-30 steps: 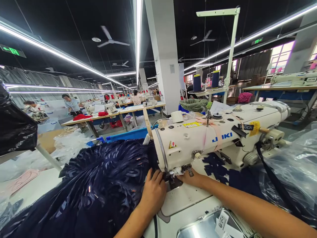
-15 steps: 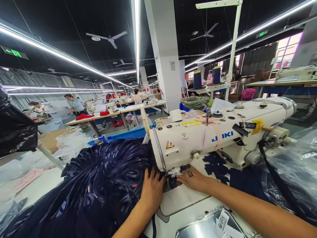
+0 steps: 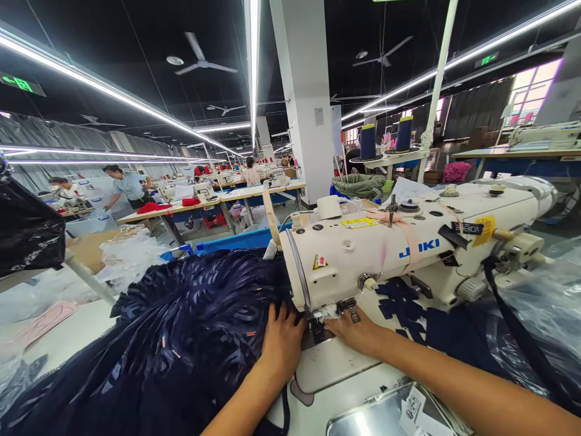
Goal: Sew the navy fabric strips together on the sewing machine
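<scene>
Lower centre, our left hand (image 3: 282, 346) splays its fingers, right hand's (image 3: 356, 333) unclear; slipping under the presser foot (image 3: 316, 330) could pinch!

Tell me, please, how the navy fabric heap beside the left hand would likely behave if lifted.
The navy fabric heap would probably sag, as it lies in soft, loose folds. It may feel heavy, with so many layers bunched together. Rolling seems unlikely, given its wide spread.
</scene>
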A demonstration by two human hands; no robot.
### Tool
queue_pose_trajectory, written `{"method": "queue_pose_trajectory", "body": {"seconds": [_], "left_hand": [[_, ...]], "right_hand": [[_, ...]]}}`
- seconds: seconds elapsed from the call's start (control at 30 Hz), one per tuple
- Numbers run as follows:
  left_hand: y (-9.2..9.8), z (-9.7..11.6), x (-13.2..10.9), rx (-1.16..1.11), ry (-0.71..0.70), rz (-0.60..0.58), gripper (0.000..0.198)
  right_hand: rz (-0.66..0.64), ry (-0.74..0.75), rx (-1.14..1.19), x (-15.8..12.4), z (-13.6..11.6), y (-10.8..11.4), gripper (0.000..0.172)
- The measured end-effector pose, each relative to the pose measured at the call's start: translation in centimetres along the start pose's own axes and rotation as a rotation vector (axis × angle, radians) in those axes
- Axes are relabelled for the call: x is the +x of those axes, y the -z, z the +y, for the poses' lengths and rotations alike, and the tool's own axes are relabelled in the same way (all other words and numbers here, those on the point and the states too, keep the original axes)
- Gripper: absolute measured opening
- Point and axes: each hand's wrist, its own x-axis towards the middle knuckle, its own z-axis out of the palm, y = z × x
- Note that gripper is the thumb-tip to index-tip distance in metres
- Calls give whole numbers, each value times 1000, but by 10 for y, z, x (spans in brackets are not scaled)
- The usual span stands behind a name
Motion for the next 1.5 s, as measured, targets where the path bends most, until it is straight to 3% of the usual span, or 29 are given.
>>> {"method": "queue_pose_trajectory", "body": {"seconds": [0.17,0.33,0.6,0.73,0.8,0.87,0.93,1.03,1.1,1.2,1.33,1.43,1.5], "left_hand": [[1,0,4,-24,0,-20,38],[1,0,8,-33,1,-29,36],[4,9,9,-27,27,-49,37],[11,24,-19,-22,8,-47,39],[20,20,-43,-79,-80,57,35],[35,4,-69,-117,-95,196,25],[52,-21,-93,-35,36,293,23],[70,-54,-121,167,155,295,22],[70,-62,-135,200,119,249,17],[52,-58,-154,179,-55,252,13],[25,-50,-169,154,-283,366,30],[25,-49,-170,0,-315,351,34],[32,-43,-172,-306,-269,287,31]], "right_hand": [[4,72,-211,-9,2,-14,27],[-23,118,-404,-9,-4,-11,37],[18,167,-434,-16,0,-21,36],[99,190,-384,-24,14,-40,32],[138,160,-328,-25,18,-48,32],[156,134,-308,-26,18,-52,33],[148,111,-328,-25,15,-52,32],[99,86,-381,-20,8,-45,28],[49,85,-430,-17,4,-37,28],[-38,66,-479,-13,-3,-22,30],[-49,115,-258,-16,-28,3,26],[-127,90,217,-17,-67,17,24],[-234,-49,559,-11,-97,16,27]]}}
